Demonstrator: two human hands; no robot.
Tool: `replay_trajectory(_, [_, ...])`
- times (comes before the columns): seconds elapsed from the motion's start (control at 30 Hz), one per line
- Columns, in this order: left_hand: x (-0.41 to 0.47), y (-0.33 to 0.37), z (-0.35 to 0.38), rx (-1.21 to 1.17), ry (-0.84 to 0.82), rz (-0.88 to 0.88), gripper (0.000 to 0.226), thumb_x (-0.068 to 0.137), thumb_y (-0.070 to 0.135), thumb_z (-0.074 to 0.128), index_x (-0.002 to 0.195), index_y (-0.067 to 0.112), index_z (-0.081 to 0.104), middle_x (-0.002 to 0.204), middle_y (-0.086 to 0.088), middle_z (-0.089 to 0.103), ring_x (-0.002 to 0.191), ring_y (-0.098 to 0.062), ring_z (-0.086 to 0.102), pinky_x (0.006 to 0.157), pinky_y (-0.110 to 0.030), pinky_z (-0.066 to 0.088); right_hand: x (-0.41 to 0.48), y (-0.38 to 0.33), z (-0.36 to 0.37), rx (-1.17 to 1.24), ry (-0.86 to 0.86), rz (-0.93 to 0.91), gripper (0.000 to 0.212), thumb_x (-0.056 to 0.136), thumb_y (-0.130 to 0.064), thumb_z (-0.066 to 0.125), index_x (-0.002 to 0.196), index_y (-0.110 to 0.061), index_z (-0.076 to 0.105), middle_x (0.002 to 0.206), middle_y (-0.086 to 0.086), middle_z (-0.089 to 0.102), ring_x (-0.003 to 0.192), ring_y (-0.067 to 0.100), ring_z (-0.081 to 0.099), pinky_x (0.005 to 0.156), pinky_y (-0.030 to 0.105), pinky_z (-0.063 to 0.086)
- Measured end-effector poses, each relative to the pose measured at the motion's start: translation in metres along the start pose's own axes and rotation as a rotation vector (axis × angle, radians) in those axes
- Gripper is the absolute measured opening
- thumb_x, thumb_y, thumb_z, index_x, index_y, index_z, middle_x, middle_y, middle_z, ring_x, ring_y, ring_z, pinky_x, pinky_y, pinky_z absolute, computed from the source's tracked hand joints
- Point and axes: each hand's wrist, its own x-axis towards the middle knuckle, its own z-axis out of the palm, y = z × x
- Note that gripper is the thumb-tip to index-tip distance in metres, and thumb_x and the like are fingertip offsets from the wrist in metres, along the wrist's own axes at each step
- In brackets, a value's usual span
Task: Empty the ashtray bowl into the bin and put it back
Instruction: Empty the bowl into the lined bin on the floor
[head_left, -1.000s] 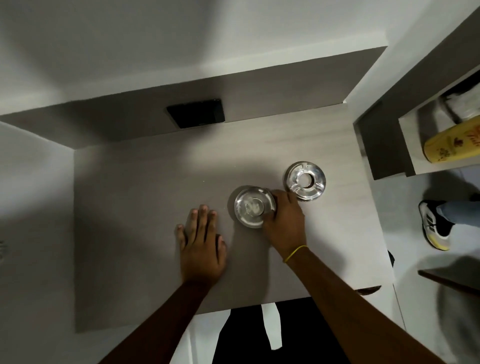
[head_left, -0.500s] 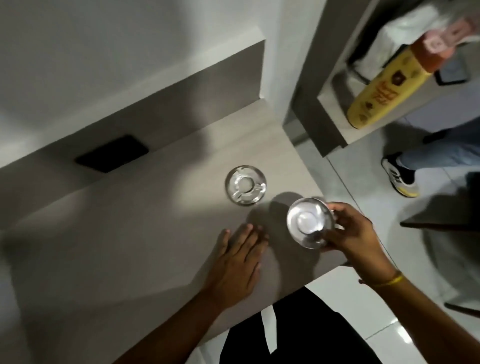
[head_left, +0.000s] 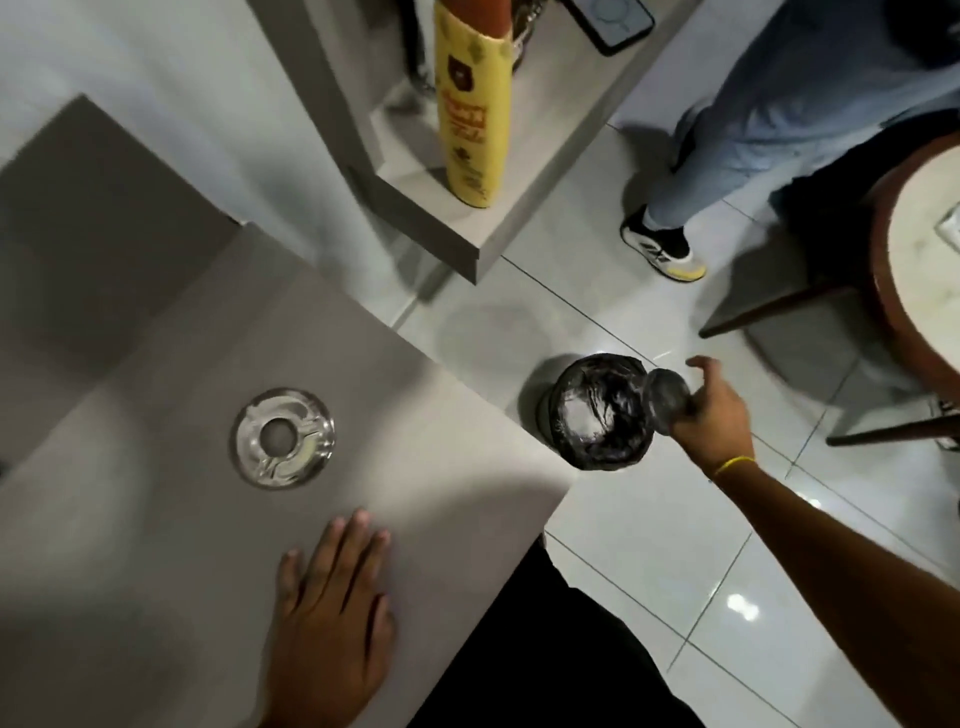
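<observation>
The bowl (head_left: 666, 400) was blurred, tipped mouth-first toward the bin (head_left: 597, 415), gripped by the right hand (head_left: 714, 415). The left hand (head_left: 332, 618) lay flat, spread, on the counter (head_left: 156, 519).

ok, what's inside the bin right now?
The bin shows a crumpled black liner with something pale at the bottom. The bowl in the right hand covers its right rim.

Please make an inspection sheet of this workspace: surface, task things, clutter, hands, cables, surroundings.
Surface: grey counter, bare apart from the ashtray ring.
Job's things: ashtray bowl tipped over the black-lined bin on the floor; ashtray ring on the counter.
Clutter: yellow bottle and phone on the side shelf.
Hands: right hand holds the bowl; left hand flat on the counter.
Cables: nothing seen.
Surroundings: another person's shoe; round table.
</observation>
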Motion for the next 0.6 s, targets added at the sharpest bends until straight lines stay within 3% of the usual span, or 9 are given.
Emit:
replay_trajectory(0.1, [0.001, 0.0, 0.003, 0.043, 0.046, 0.025, 0.065, 0.099, 0.039, 0.038, 0.16, 0.018, 0.044, 0.168, -0.013, 0.046, 0.161, -0.027, 0.031, 0.115, -0.067, 0.036, 0.022, 0.012, 0.03, -0.318, -0.164, -0.141, 0.071, 0.095, -0.02, 0.067, 0.157, -0.029, 0.032, 0.121, 0.022, 0.066, 0.094, 0.05, 0.073, 0.081, 0.052, 0.06])
replay_trajectory(0.23, [0.008, 0.002, 0.003, 0.046, 0.065, 0.01, 0.068, 0.089, 0.038, 0.045, 0.154, 0.017, 0.047, 0.166, -0.01, 0.046, 0.166, -0.013, 0.015, 0.12, -0.056, 0.028, 0.042, 0.018, 0.06, -0.565, -0.3, -0.295, 0.092, 0.093, -0.012, 0.064, 0.169, -0.035, 0.017, 0.142, 0.019, 0.055, 0.104, 0.047, 0.073, 0.085, 0.049, 0.061])
replay_trajectory(0.4, [0.006, 0.007, 0.002, 0.069, 0.123, 0.027, 0.059, 0.103, 0.039, 0.032, 0.152, 0.014, 0.052, 0.159, -0.018, 0.053, 0.158, -0.027, 0.033, 0.113, -0.065, 0.036, 0.056, 0.023, 0.09, -0.667, -0.337, -0.379, 0.095, 0.094, -0.004, 0.054, 0.171, -0.038, 0.009, 0.135, 0.018, 0.051, 0.106, 0.045, 0.07, 0.085, 0.049, 0.061])
replay_trajectory(0.53, [0.007, 0.013, 0.0, 0.054, 0.144, 0.015, 0.057, 0.102, 0.039, 0.033, 0.149, 0.015, 0.054, 0.156, -0.017, 0.055, 0.156, -0.028, 0.036, 0.109, -0.069, 0.04, 0.064, 0.032, 0.107, -0.754, -0.375, -0.389, 0.078, 0.094, -0.002, 0.059, 0.165, -0.022, 0.033, 0.142, 0.018, 0.05, 0.121, 0.045, 0.065, 0.096, 0.05, 0.059])
replay_trajectory(0.6, [0.009, 0.014, -0.002, 0.047, 0.15, 0.009, 0.056, 0.102, 0.041, 0.032, 0.146, 0.015, 0.056, 0.154, -0.018, 0.057, 0.154, -0.029, 0.038, 0.107, -0.069, 0.04, 0.066, 0.035, 0.114, -0.809, -0.39, -0.379, 0.081, 0.095, -0.002, 0.057, 0.168, -0.017, 0.024, 0.147, 0.021, 0.047, 0.124, 0.046, 0.064, 0.098, 0.052, 0.058])
